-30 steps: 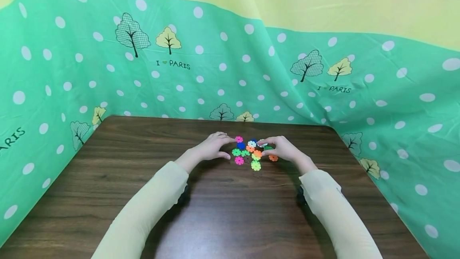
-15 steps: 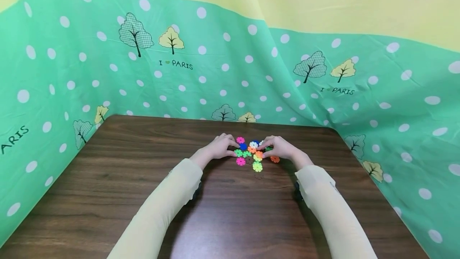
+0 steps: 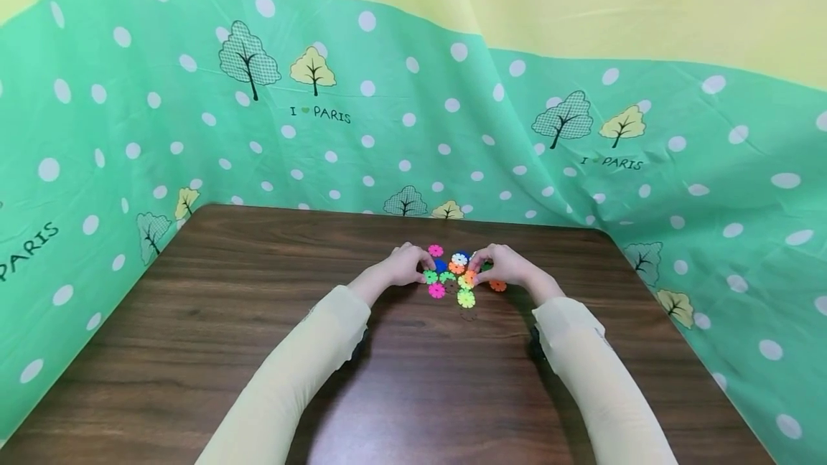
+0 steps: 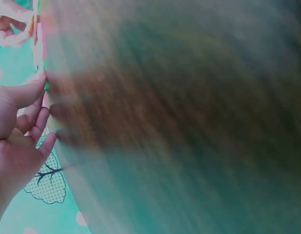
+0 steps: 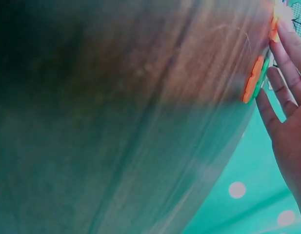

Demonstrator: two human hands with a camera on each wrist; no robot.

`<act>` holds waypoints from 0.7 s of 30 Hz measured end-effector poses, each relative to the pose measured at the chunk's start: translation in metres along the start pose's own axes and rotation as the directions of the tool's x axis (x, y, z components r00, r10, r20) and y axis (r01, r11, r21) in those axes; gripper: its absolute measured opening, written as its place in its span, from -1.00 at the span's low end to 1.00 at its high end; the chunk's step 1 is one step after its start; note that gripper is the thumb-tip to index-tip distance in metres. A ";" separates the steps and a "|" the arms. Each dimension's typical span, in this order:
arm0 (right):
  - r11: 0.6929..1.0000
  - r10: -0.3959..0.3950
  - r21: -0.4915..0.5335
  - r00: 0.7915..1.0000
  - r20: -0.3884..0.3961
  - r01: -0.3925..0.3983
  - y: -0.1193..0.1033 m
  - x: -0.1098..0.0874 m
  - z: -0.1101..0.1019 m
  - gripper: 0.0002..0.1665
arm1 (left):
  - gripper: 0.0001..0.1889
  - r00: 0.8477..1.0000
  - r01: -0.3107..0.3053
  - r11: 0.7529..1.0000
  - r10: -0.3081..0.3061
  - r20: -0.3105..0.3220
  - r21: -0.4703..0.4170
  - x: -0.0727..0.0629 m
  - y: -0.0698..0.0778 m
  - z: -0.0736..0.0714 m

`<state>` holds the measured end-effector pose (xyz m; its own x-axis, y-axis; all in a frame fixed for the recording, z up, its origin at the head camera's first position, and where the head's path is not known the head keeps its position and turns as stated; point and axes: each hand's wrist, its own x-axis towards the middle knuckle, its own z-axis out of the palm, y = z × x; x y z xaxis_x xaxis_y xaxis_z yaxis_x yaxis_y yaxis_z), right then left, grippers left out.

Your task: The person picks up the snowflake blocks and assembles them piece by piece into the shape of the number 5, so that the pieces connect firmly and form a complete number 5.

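A cluster of small flower-shaped plastic discs in pink, blue, white, orange and green lies on the dark wooden table. My left hand is at the cluster's left edge, thumb and forefinger pinching a green disc. My right hand closes its thumb and forefinger on an orange disc at the right side. In the blurred left wrist view my left hand has curled fingers at the table edge. In the right wrist view an orange disc lies edge-on beside my right hand's fingers.
A loose orange disc, a yellow-green one and a pink one lie at the cluster's near side. Green spotted cloth hangs behind the table and along both sides. Bare tabletop stretches toward me between my sleeves.
Both hands have drawn in toward the middle of the cluster, and their fingers have closed onto discs. The camera has shifted slightly.
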<state>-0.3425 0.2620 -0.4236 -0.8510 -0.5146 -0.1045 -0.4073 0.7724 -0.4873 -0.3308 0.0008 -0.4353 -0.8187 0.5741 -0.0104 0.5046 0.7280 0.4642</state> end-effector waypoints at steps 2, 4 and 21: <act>1.000 0.016 0.017 1.000 -0.005 -0.016 -0.001 -0.001 0.000 -0.81 | -0.76 1.000 0.011 1.000 -0.011 0.013 -0.018 -0.002 0.001 -0.002; 0.999 0.027 0.036 1.000 -0.014 -0.026 -0.002 -0.003 0.000 -0.82 | -0.77 1.000 0.018 1.000 -0.018 0.020 -0.026 -0.003 0.000 -0.003; 0.973 -0.077 0.190 0.964 -0.254 0.128 -0.036 -0.028 -0.008 -0.88 | -0.88 0.992 -0.019 0.988 -0.001 -0.127 -0.152 -0.031 -0.011 -0.021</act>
<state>-0.3066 0.2518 -0.3968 -0.8732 -0.4614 0.1569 -0.4423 0.6150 -0.6528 -0.3168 -0.0327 -0.4213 -0.8472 0.5215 0.1017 0.4723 0.6515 0.5938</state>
